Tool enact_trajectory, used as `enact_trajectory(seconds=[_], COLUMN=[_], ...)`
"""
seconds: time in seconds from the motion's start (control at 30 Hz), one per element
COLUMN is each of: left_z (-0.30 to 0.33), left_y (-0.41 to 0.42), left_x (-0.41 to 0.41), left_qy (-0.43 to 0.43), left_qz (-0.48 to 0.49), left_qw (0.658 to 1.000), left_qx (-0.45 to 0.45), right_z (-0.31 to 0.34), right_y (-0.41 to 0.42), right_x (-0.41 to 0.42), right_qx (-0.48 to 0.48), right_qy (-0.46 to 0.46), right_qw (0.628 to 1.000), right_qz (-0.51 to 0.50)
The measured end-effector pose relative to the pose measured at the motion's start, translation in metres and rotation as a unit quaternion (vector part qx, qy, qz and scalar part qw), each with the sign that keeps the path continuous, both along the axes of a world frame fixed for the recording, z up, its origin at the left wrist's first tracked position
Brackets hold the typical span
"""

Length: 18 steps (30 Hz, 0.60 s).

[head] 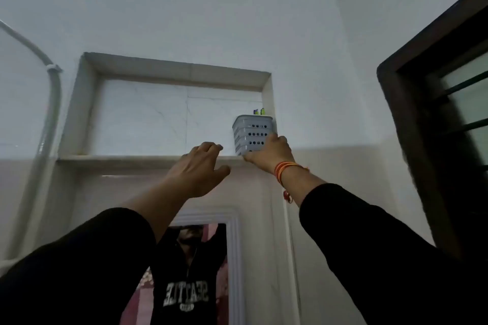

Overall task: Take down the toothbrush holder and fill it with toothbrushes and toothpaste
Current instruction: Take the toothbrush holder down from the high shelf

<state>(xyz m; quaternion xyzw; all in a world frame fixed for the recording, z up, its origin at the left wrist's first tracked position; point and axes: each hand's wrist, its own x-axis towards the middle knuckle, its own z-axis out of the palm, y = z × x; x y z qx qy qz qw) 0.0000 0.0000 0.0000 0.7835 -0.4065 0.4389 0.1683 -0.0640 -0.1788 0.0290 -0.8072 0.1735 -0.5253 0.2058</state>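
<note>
The toothbrush holder is a small grey plastic basket with rows of round holes. It stands at the right end of a high wall niche, on the stone ledge. Purple and green tips poke above its rim. My right hand grips the holder's lower right side, an orange thread band on the wrist. My left hand reaches up to the ledge just left of the holder, fingers curled over the edge, holding nothing.
A white-framed mirror hangs below the ledge and reflects a person in a black top. A dark wooden window frame stands at the right. A grey pipe runs down the wall at the left.
</note>
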Motion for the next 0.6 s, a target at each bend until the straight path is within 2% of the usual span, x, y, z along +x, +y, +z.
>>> enact_trajectory(seconds=[0.13,0.2,0.4,0.5,0.6], left_z=[0.016,0.014,-0.017,-0.026,-0.027], left_y=[-0.038,-0.052,-0.072,-0.078,-0.078], left_x=[0.035,0.055,0.112,0.122,0.123], left_qy=[0.026,0.024,-0.069,-0.096,-0.102], left_qz=[0.050,0.065,0.095,0.075,0.086], left_qw=[0.998,0.997,0.993,0.992,0.991], left_qx=[0.036,0.044,0.020,-0.011,-0.004], right_z=[0.028,0.038,0.057,0.055,0.051], right_y=[-0.029,-0.037,-0.048,-0.049,-0.047], right_x=[0.039,0.060,0.106,0.111,0.101], right_qx=[0.032,0.037,0.085,0.102,0.113], right_qy=[0.032,0.017,-0.038,-0.086,-0.122], right_qw=[0.999,0.999,0.995,0.990,0.986], right_qz=[-0.016,-0.022,-0.044,-0.043,-0.016])
